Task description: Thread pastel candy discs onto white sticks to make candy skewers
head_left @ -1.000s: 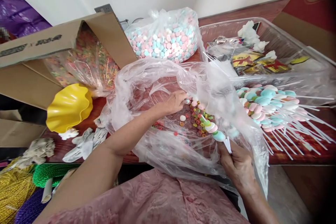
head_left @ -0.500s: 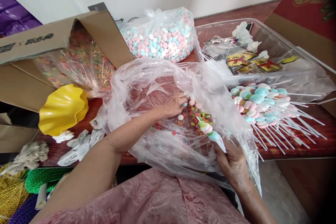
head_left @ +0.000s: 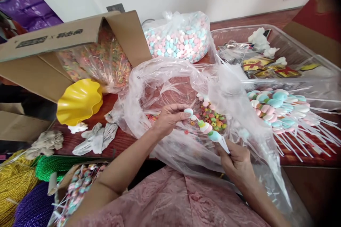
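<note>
At the far left, bundles of gold beads, purple beads and green beads sit below the edge of the dark red table. Above them, a cardboard box lies with its mouth toward the person, a clear bag of coloured rings bulging out of it. In front stands a wavy yellow bowl, with a pale glove lying near it on the table. Further right, over an opened plastic bag, the left hand has thumb and fingers pinched together on a blue and white candy. Loose coloured rings lie inside the bag, and behind it is a knotted bag of pastel candies. Just right of the pinched candy is the tip of a candy stick, threaded with green, white, pink and blue pieces; whether tip and candy touch is hard to tell. The right hand is closed around the stick's white lower end, holding it tilted over the bag. Beyond, filled sticks lie heaped on the table, before a clear tub holding yellow packets.
</note>
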A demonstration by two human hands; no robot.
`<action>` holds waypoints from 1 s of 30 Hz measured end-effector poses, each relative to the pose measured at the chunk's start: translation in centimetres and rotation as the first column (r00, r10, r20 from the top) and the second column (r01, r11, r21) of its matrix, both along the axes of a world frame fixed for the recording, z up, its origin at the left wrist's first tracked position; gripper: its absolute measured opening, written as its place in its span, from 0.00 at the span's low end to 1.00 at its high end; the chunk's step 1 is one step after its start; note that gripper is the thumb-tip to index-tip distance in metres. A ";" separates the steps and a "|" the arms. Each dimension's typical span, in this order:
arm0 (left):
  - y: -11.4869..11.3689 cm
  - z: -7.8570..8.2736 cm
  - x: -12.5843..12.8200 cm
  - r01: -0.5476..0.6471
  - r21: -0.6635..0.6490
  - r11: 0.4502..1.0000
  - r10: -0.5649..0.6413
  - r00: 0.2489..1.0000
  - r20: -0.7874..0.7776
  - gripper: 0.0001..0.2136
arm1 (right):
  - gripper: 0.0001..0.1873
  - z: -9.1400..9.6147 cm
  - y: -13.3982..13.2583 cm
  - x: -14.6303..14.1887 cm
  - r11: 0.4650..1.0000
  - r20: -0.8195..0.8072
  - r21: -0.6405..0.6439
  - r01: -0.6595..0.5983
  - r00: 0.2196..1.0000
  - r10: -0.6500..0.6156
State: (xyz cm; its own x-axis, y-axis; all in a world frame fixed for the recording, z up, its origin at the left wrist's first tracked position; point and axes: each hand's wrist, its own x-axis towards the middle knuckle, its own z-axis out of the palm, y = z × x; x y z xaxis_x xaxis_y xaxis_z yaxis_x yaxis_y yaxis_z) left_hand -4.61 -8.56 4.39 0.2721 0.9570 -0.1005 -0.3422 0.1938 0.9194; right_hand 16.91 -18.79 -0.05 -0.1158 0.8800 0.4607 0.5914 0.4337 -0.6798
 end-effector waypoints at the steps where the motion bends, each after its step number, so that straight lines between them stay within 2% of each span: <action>1: -0.7 -0.2 -0.3 -0.067 -0.024 0.997 0.068 0.997 0.048 0.16 | 0.11 0.2 0.1 -0.4 1.000 0.020 0.003 -0.022 1.000 0.022; 6: -2.8 -1.8 -1.0 -0.302 -0.066 0.951 0.309 0.935 0.174 0.14 | 0.10 0.8 0.4 -2.3 0.994 0.091 0.046 -0.095 0.992 0.090; 10: -3.3 -2.6 -1.2 -0.369 -0.051 0.928 0.372 0.908 0.192 0.15 | 0.16 0.8 0.5 -2.9 0.993 0.169 0.039 -0.110 0.980 0.102; 14: -3.2 -3.1 -1.3 -0.413 0.039 0.910 0.401 0.901 0.167 0.14 | 0.22 1.0 0.4 -3.0 0.994 0.216 0.029 -0.105 0.972 0.096; 17: -3.1 -3.5 -1.5 -0.429 0.204 0.880 0.417 0.903 0.098 0.13 | 0.26 1.3 0.2 -3.0 0.994 0.246 0.004 -0.108 0.964 0.104; 19: -3.1 -3.7 -1.6 -0.414 0.406 0.815 0.459 0.888 -0.016 0.12 | 0.27 1.5 0.1 -3.0 0.995 0.265 -0.004 -0.099 0.959 0.097; 22: -3.0 -3.7 -1.7 -0.308 0.687 0.658 0.555 0.815 -0.166 0.10 | 0.25 1.7 -0.1 -3.3 0.997 0.283 0.015 -0.077 0.957 0.070; 28: -2.9 -3.5 -2.0 -0.171 0.875 0.452 0.638 0.748 -0.183 0.09 | 0.25 2.0 -0.4 -4.5 0.991 0.192 0.032 -0.127 0.974 0.119; 30: -2.9 -3.5 -2.1 -0.158 0.896 0.414 0.653 0.738 -0.171 0.11 | 0.24 2.2 -0.3 -4.7 0.993 0.182 0.039 -0.111 0.978 0.102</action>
